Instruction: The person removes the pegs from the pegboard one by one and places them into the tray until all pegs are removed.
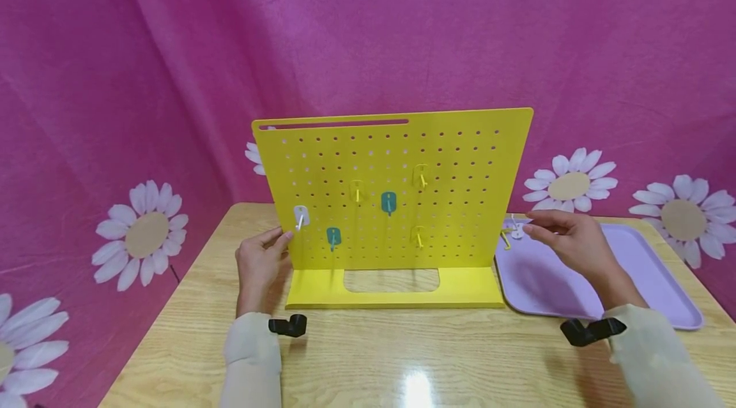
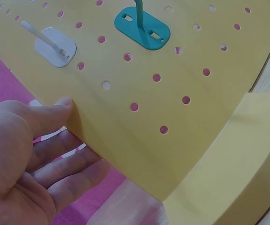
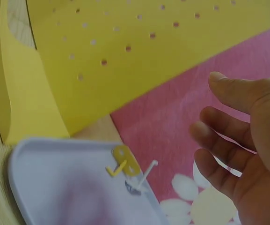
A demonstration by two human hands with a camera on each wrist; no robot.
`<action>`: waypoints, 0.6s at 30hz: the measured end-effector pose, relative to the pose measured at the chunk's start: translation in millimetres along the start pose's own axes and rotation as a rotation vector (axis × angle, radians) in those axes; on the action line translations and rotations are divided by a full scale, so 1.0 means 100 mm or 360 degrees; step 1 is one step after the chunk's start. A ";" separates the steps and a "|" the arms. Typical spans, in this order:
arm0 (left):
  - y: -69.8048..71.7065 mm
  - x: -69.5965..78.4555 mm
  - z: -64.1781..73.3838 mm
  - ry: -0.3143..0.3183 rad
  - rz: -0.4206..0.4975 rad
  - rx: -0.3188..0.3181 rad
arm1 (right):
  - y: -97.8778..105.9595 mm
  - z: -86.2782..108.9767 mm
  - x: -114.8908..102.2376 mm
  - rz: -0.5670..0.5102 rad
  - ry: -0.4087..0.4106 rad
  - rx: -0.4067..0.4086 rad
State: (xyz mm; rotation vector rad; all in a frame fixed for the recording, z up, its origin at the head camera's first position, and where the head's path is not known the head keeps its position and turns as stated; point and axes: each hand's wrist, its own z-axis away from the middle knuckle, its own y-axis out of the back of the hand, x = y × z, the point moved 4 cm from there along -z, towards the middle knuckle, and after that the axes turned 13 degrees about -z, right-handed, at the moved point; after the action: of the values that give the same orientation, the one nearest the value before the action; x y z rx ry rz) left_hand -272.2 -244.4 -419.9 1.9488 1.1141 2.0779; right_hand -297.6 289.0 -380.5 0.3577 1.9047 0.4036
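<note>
A yellow pegboard (image 1: 454, 216) stands upright on its base. My left hand (image 1: 259, 267) grips its left edge, thumb (image 2: 55, 115) on the front face and fingers at the back. Near that thumb a white hook (image 1: 301, 215) is mounted, with a teal hook (image 2: 142, 35) beside it. My right hand (image 1: 575, 245) is raised past the board's right edge, fingers loosely bent and holding nothing in the right wrist view. Below it, a yellow hook (image 3: 125, 161) and a white hook (image 3: 134, 187) lie at the tray's corner.
The lilac tray (image 1: 638, 274) sits right of the board on the wooden table (image 1: 356, 357). Another teal hook (image 1: 388, 202) and yellow hooks (image 1: 421, 176) are fixed on the board. A magenta cloth with white flowers (image 1: 402, 31) hangs behind.
</note>
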 end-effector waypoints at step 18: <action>0.00 0.01 0.00 -0.0035 0.0003 0.0013 | -0.47 0.02 -0.33 -0.0212 0.0313 -0.0139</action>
State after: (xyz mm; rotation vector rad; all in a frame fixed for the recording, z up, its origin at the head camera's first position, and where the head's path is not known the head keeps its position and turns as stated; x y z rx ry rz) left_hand -272.2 -244.2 -418.9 1.9717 1.1187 2.0509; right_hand -286.8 233.4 -374.6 0.1357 2.0812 0.4444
